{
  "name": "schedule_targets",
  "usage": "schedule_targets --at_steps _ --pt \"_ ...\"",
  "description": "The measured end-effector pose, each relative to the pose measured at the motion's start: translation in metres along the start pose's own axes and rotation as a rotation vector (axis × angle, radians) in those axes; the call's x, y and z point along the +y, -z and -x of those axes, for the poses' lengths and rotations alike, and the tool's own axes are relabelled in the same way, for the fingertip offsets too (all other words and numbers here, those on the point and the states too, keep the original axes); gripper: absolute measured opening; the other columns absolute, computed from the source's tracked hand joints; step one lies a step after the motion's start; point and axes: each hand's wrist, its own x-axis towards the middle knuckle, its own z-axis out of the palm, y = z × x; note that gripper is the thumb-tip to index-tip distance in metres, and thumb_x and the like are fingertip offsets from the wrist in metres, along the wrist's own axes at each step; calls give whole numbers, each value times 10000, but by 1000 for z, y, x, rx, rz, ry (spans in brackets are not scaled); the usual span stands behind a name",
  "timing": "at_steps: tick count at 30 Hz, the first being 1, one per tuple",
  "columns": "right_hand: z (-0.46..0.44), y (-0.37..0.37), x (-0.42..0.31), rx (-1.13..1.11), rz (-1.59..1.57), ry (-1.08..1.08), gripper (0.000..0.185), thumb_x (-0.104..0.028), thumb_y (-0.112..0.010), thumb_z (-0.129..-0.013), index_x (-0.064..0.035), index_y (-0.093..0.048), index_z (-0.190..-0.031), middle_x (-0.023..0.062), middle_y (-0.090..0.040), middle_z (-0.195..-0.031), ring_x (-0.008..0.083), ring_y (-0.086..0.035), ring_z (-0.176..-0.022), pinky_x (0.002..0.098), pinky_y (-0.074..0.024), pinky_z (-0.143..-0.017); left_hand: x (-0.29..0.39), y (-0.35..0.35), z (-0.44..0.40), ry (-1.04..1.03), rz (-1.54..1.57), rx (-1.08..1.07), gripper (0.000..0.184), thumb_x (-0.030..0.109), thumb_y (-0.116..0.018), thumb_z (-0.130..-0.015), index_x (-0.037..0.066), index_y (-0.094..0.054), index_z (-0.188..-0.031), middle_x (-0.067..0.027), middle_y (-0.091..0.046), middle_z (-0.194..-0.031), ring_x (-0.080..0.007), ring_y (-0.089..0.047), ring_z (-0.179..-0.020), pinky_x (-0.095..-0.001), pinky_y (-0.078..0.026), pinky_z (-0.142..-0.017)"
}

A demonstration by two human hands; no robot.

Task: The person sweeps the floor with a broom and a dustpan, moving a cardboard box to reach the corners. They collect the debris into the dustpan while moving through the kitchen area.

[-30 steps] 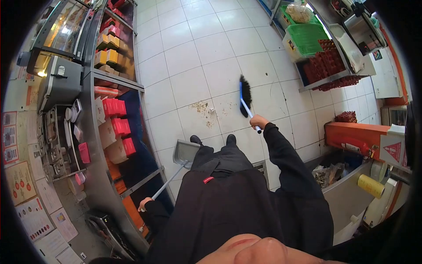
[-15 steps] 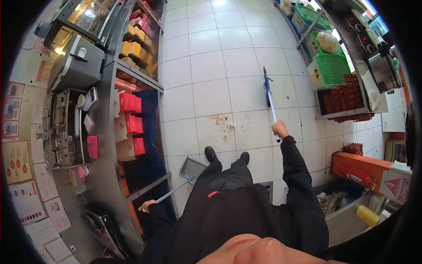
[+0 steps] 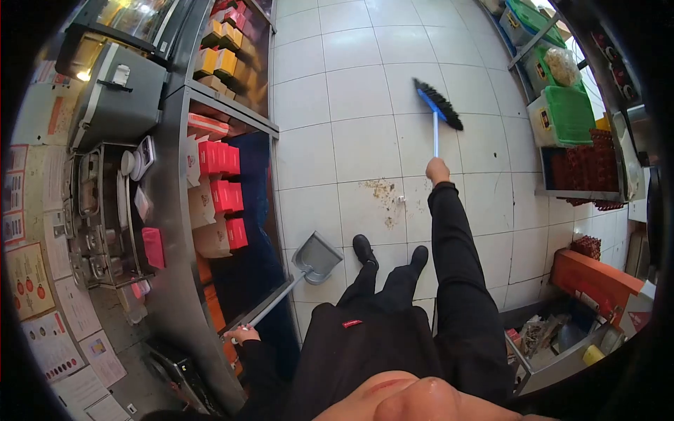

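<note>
Near the left edge of the tiled floor (image 3: 365, 144) is the long-handled dustpan (image 3: 319, 257), its handle clenched in the left hand (image 3: 246, 335), while the right hand (image 3: 437, 171) grips the blue-backed broom (image 3: 438, 108), and brown crumbs (image 3: 384, 189) lie ungathered between, so sweeping looks unfinished.

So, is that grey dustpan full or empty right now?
Empty, it seems: no debris shows inside the dustpan, and the brown crumbs lie on the tiled floor. Fine dust would be too small to tell.
</note>
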Motion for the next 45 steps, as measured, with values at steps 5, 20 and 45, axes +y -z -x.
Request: schedule_targets --at_steps 5,20,45 --pt "60 -46 18 88 102 253 220 -145 -391 -788 36 -498 -855 155 -583 -732 296 -594 -644 390 -477 -523 -13 -15 -24 -24 -82 -77 771 601 -270 -783 -97 -383 -1092 -138 -441 -1118 -227 -434 -1014 -290 -368 -847" --pt "320 59 19 -348 304 304 208 -114 -493 -665 -41 -510 -859 189 -568 -803 350 -558 -753 450 -439 -631 -42 -63 -4 -4 -64 137 643 511 -460 -762 -92 -471 -986 -194 -530 -939 -253 -560 -803 -300 -493 -680" --pt "252 -43 -128 -1109 -967 -293 189 -202 -504 -776 -124 -414 -629 -56 -410 -476 57 -341 -330 215 -279 -326 -119 1 -60 -696 -641 -550 119 127 -608 -680 62 -618 -779 -48 -612 -787 -160 -572 -716 -260 -454 -681"
